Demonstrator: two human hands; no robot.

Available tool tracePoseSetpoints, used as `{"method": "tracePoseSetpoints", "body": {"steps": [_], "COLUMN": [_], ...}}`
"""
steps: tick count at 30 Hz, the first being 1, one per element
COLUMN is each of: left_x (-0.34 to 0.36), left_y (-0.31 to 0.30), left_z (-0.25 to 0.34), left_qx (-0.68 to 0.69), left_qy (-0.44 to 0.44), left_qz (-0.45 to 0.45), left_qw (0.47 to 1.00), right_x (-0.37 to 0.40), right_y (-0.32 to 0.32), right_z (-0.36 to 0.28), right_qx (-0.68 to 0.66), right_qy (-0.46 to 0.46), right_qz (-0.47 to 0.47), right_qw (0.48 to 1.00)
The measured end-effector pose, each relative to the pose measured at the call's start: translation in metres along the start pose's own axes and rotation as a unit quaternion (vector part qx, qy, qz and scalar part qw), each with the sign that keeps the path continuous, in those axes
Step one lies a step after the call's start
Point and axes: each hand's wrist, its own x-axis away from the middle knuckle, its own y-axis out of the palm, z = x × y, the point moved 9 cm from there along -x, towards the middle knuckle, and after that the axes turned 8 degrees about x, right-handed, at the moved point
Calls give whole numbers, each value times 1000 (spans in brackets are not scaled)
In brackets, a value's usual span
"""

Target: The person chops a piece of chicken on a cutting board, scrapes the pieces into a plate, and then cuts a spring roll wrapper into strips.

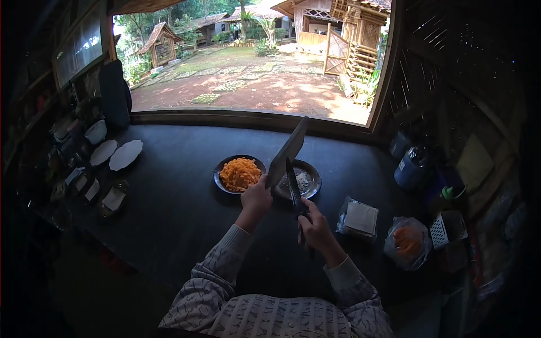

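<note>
Patterned sleeves (225, 265) nearest, both hands out over the dark counter (180, 219), board and knife meeting above a plate.

Grips the lower end of a flat grey board (288, 151) in the closed left hand (256, 197), tilting it up and away, long axis rising toward the window. Clasps the handle of a knife (293, 188) in the closed right hand (316, 228), blade pointing forward and slightly left along the board's lower right edge, touching or just beside it, over the dark plate (311, 181) of pale scraps. Just left of the board, nearer the left hand, a plate of orange shreds (240, 173). Well apart to the right, a white packet (359, 218), a bag of orange pieces (407, 242), a box grater (448, 228).
</note>
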Motion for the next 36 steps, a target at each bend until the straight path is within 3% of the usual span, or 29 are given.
{"method": "tracePoseSetpoints", "body": {"steps": [36], "left_x": [1], "left_y": [0], "left_z": [2], "left_qx": [-15], "left_qy": [18], "left_qz": [16], "left_qw": [1000], "right_x": [-6], "right_y": [-3], "right_z": [13], "right_qx": [-17], "right_qy": [28], "right_qz": [-20], "right_qw": [999]}}
